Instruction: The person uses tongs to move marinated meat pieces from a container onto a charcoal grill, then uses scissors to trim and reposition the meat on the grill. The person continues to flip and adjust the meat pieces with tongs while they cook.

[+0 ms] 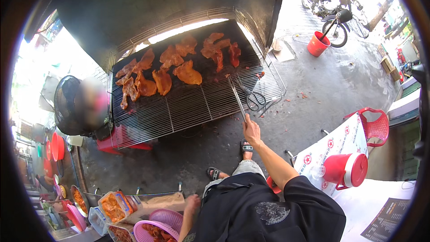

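Metal tongs (237,97) are in my right hand (252,130), their tips over the right part of a wire grill rack (188,107). Beside them, black-handled scissors (252,96) lie on the rack. Several marinated pieces of meat (188,73) rest on the dark rear part of the grill, orange to reddish in colour. Low in the view, my left hand (192,203) hangs near a table's edge, blurred; whether it holds anything does not show. Close to it stand pink plastic baskets (168,220), one with meat in it, and a clear plastic container of marinated meat (113,207).
A black fan (72,107) stands at the grill's left end, above a red plastic stool (112,146). On the right are a covered table (315,154) with a red drink cooler (349,171), a red chair (374,126), a red bucket (317,47) and a parked motorbike (336,23).
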Available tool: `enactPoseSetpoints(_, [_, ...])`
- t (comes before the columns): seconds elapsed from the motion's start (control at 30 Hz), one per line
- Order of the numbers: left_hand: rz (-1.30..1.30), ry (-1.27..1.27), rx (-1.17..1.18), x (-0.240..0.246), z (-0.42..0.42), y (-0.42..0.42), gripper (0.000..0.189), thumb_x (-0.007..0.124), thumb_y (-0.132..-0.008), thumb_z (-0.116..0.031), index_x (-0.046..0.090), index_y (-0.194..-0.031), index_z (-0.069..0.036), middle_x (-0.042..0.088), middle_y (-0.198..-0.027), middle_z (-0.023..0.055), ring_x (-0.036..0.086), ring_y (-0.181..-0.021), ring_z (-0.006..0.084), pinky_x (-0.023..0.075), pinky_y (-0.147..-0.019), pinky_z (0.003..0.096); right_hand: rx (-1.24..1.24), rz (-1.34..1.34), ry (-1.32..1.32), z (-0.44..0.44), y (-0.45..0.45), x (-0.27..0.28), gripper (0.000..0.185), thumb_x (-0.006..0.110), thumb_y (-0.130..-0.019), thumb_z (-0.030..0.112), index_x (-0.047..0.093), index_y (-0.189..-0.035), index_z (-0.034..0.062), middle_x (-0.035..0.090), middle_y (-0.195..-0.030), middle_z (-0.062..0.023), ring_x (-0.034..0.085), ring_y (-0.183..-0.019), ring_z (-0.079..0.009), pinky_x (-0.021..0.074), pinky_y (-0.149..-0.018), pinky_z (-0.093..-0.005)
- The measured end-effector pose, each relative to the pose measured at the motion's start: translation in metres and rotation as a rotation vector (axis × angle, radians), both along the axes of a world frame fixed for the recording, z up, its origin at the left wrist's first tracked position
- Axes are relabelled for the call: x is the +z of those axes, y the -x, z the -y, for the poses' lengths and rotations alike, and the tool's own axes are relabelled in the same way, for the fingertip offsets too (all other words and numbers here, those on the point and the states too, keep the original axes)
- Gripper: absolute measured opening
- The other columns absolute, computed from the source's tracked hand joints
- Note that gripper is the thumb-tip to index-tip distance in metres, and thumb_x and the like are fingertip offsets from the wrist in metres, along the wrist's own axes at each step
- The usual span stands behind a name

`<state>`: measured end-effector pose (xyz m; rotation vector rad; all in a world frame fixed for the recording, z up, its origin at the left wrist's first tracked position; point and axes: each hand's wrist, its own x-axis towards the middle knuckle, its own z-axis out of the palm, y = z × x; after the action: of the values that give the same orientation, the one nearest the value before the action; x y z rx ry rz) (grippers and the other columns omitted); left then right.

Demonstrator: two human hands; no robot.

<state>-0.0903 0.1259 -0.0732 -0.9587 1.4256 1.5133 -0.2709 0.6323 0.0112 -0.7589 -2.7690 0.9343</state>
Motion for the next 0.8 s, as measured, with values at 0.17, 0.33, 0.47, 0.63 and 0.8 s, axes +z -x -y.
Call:
enactPoseSetpoints(0.17, [-0.027,0.167,-0.259,0.003,-0.061,-0.049,0.02,0.061,-0.098,-0.025,0.068,-0.108,-0.009,0.071,-0.09,0.01,0.071,-0.084,0.0247,0.0571,-0.069,0.0406,-0.008,-0.032,-0.036,-0.036,0.041,0.005,0.042,0.061,-0.097,0.02,0.05,-0.137,0.0082,0.067,-0.086,-0.0274,0.066,-0.08,-0.0492,0.0513,-0.07,-0.0594])
enactPoseSetpoints(0.33, [-0.076,0.243,-0.263,0.021,-0.112,-0.039,0.023,0.061,-0.098,-0.026,0.069,-0.109,-0.008,0.071,-0.092,0.0128,0.07,-0.087,0.0284,0.0562,-0.073,0.0424,0.047,0.028,-0.013,-0.077,0.054,0.022,0.039,0.059,-0.097,0.019,0.051,-0.133,0.0068,0.067,-0.086,-0.0278,0.067,-0.08,-0.0487,0.0514,-0.069,-0.0598])
enactPoseSetpoints(0.47, [-0.107,0.284,-0.249,0.025,-0.137,-0.026,0.024,0.062,-0.097,-0.027,0.07,-0.109,-0.007,0.071,-0.095,0.015,0.07,-0.09,0.0314,0.0555,-0.076,0.0439,-0.039,0.008,-0.021,-0.125,0.037,0.027,0.044,0.059,-0.098,0.019,0.053,-0.14,0.008,0.069,-0.09,-0.0251,0.067,-0.08,-0.0482,0.052,-0.07,-0.0587])
enactPoseSetpoints(0.63, [-0.164,0.34,-0.352,0.015,-0.161,-0.016,0.027,0.062,-0.097,-0.027,0.072,-0.11,-0.006,0.072,-0.097,0.0177,0.069,-0.093,0.035,0.0546,-0.079,0.0457,0.081,0.033,-0.119,-0.19,0.041,0.004,0.041,0.058,-0.099,0.02,0.049,-0.137,0.0085,0.068,-0.087,-0.0254,0.068,-0.076,-0.0473,0.0533,-0.068,-0.0581])
enactPoseSetpoints(0.8, [-0.444,0.465,-0.792,0.0,-0.177,-0.002,0.029,0.062,-0.096,-0.028,0.073,-0.111,-0.005,0.072,-0.1,0.0204,0.068,-0.096,0.0387,0.0537,-0.083,0.0476,0.098,-0.043,-0.096,-0.22,0.019,-0.004,0.038,0.057,-0.099,0.019,0.05,-0.135,0.0099,0.068,-0.085,-0.0242,0.067,-0.074,-0.0483,0.0537,-0.066,-0.0584])
